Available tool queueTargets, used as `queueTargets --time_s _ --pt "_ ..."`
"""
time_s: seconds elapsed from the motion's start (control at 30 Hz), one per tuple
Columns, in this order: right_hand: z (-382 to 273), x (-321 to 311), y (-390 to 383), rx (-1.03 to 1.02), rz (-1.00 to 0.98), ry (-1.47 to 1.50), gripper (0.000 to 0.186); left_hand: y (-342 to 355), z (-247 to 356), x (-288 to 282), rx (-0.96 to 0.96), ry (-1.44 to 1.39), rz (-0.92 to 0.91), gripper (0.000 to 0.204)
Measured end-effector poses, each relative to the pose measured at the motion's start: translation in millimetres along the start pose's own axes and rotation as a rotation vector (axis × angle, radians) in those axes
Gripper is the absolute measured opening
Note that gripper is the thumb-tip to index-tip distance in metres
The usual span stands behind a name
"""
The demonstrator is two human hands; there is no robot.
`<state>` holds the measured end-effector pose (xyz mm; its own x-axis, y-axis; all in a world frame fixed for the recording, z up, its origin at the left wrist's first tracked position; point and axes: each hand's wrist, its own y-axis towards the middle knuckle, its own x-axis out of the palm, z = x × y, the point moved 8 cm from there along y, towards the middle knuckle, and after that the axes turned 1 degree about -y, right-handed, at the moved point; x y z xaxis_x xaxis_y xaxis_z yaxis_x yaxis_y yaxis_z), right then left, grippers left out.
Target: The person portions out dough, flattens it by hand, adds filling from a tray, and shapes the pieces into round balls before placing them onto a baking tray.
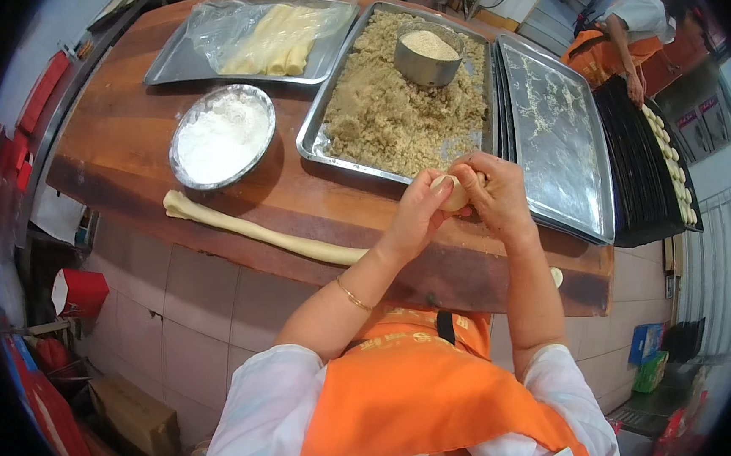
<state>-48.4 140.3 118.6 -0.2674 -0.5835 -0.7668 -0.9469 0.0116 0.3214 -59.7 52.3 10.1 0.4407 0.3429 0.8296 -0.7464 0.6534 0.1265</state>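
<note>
Just in front of the big tray of crumbly brown filling (365, 122), my left hand (422, 211) and my right hand (495, 198) are closed round a small pale piece of dough (449, 190), their fingers partly hiding it. A metal cup of fine beige grains (427, 46) stands in the filling. A long dough rope (273, 239) lies along the table's near edge, passing behind my left forearm. A small dough piece (557, 276) shows beside my right forearm. A bowl of white flour (220, 141) sits to the upper left of my hands.
On the wooden table (109, 131) are a tray (172, 68) with plastic-covered dough rolls and stacked metal trays (559, 142) at right. Beyond, a co-worker in an orange apron (599, 51) reaches to black trays (638, 183) holding dough pieces. A red container (78, 292) stands left below the table.
</note>
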Motion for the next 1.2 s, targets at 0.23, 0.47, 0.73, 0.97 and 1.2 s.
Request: queueTargets --time_s 0.23,0.47,0.73,0.97,1.2 --pt "15.0 4.4 -1.6 0.203 -0.166 0.311 0.017 -1.7 5.6 -8.5 0.08 -0.157 0.014 0.027" --pt "-0.4 -5.2 5.1 0.034 -0.274 0.22 0.012 -14.9 12.2 -3.4 0.003 -0.165 0.012 0.037" --pt "-37.0 -5.6 8.4 -0.155 -0.336 0.065 0.012 -13.3 13.6 3.5 -0.068 -0.28 0.12 0.046" --pt "-44.9 -3.1 2.6 -0.233 -0.35 0.027 0.015 -13.8 3.3 -7.7 -0.07 -0.01 -0.068 0.038" --pt "-42.3 -1.8 -4.8 -0.262 -0.365 0.008 0.016 -20.8 15.0 -3.7 -0.119 -0.051 0.168 0.052"
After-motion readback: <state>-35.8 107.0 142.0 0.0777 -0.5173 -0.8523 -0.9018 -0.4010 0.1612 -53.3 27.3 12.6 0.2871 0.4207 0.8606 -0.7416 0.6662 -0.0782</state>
